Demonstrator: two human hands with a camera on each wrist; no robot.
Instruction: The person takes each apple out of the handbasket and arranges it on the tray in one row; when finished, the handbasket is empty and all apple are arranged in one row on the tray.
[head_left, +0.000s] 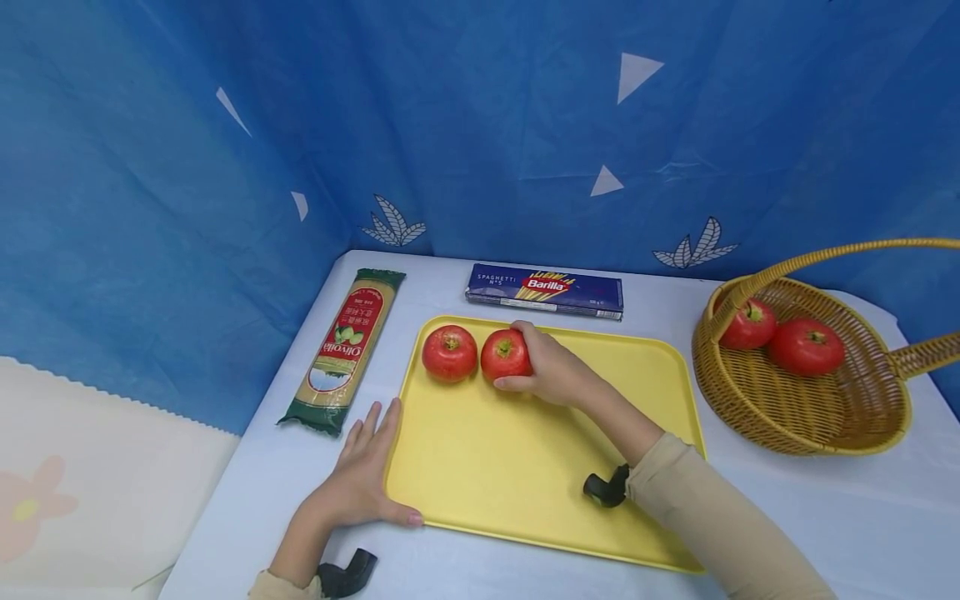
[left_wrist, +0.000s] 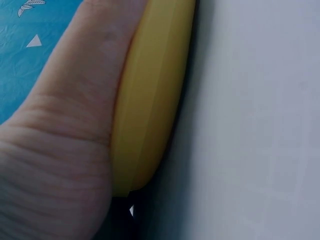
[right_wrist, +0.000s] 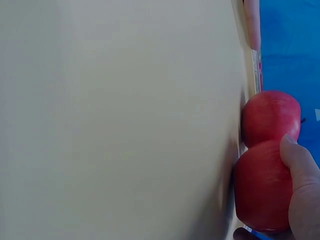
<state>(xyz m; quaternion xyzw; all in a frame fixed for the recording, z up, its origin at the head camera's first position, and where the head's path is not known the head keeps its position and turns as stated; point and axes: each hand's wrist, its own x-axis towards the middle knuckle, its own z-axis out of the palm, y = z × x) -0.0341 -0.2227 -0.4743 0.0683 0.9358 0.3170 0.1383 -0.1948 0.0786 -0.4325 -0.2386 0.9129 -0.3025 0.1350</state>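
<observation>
A yellow tray (head_left: 480, 467) lies on the white table. Near its back left corner two red apples sit side by side, the left apple (head_left: 449, 353) untouched. My right hand (head_left: 551, 367) grips the right apple (head_left: 506, 354), thumb in front and fingers behind; in the right wrist view the thumb lies on that apple (right_wrist: 262, 190), with the other apple (right_wrist: 271, 117) just beyond. My left hand (head_left: 367, 475) is spread at the tray's front left corner, thumb along the front edge, fingers along the left side. The left wrist view shows the tray's rim (left_wrist: 150, 100) against that hand.
A wicker basket (head_left: 795, 408) with a tall handle stands at the right, holding two red fruits (head_left: 806, 347). Behind the tray lies a blue spaghetti box (head_left: 543, 290). A green-ended pasta packet (head_left: 343, 350) lies left of the tray. A blue curtain (head_left: 480, 125) hangs behind the table.
</observation>
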